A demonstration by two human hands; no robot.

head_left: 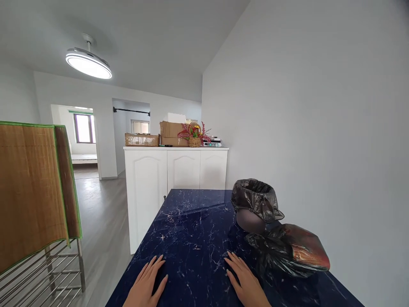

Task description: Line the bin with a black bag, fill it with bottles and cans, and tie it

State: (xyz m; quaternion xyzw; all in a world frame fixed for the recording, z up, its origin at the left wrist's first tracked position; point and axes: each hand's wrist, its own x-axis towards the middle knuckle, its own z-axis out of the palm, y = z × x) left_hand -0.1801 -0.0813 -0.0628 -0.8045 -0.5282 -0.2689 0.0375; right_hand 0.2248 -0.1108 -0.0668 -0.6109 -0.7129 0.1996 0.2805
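My left hand lies palm down near the front left of the dark blue marbled tabletop, fingers stretched out and the thumb apart. On the right side of the same surface, my right hand rests flat in the same way, holding nothing. Just right of it is a knotted black plastic bag, with something reddish-orange showing through its film. Behind that bag stands a small bin lined with a black bag folded over its rim.
A white cabinet stands beyond the table, bearing cardboard boxes and a wicker basket of flowers. At left, a bamboo mat hangs over a metal rack. A plain wall runs along the right.
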